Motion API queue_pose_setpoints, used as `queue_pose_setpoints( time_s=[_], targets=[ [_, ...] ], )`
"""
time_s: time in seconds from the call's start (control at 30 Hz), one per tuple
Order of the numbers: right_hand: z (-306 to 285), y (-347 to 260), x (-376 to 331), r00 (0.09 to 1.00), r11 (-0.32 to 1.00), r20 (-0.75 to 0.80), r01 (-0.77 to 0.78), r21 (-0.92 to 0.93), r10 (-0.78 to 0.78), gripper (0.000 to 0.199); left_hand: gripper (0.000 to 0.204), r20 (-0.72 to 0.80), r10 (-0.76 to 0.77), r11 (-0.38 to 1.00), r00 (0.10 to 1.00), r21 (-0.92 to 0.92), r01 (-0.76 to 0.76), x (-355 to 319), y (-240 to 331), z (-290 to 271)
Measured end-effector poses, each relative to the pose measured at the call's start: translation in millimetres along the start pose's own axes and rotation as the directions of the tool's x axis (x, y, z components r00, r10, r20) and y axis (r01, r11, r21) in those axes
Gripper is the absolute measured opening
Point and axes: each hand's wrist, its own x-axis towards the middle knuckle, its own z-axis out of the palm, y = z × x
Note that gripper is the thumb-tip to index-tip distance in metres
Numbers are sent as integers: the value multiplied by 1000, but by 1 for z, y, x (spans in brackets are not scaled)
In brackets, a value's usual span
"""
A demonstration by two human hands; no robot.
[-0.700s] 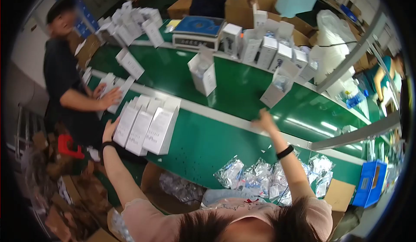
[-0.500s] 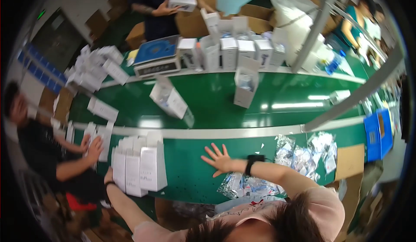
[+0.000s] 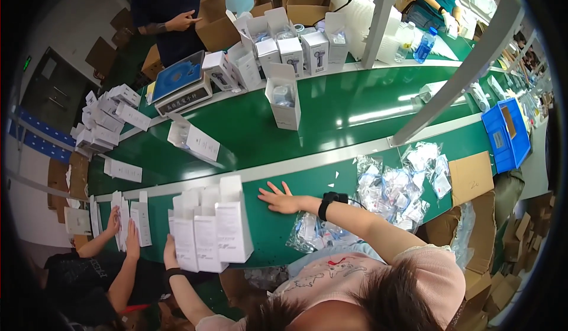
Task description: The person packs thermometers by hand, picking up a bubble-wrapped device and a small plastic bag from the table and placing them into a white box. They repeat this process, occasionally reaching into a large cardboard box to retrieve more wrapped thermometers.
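Several white cartons with raised flaps stand upright in a tight group on the green table in front of me. My left hand lies against the left side of this group, its straight fingers partly hidden by the nearest carton. To the right of the cartons, my right hand is spread low over the table, palm down and holding nothing. Clear plastic bags with white items lie beside my right forearm, and more small bags are heaped farther right.
A conveyor belt beyond the table's metal rail carries an open carton and a tilted one. At the left, a co-worker's hands touch flat white cartons. A blue bin and a metal post stand right.
The carton group has shifted right with my left hand at its side, closer to my right hand. The view has turned. The person across the belt no longer holds a white box.
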Motion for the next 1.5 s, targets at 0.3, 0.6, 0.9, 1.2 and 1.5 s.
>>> queue_pose_setpoints(
  time_s=[0.3,0.6,0.9,1.2,1.5],
  targets=[
    [-45,-34,-38,883,248,-177,71,966,434,64,70,-129,89,294,988,951,98,-61,-10,104],
    [-15,-63,-48,918,394,-224,83,915,327,74,73,513,670,-196,536,819,-539,-176,-2,253],
    [-53,-87,-158,881,305,-437,372,877,183,64,86,458,607,568,649,322,-758,-209,-74,357],
    [32,-16,-332,157,558,-773,-779,286,615,84,74,458,179,980,871,-161,-117,-197,-121,368],
    [70,62,-341,-139,351,-753,-820,451,643,87,65,423,-106,985,900,-80,153,-192,-182,385]
  ],
)
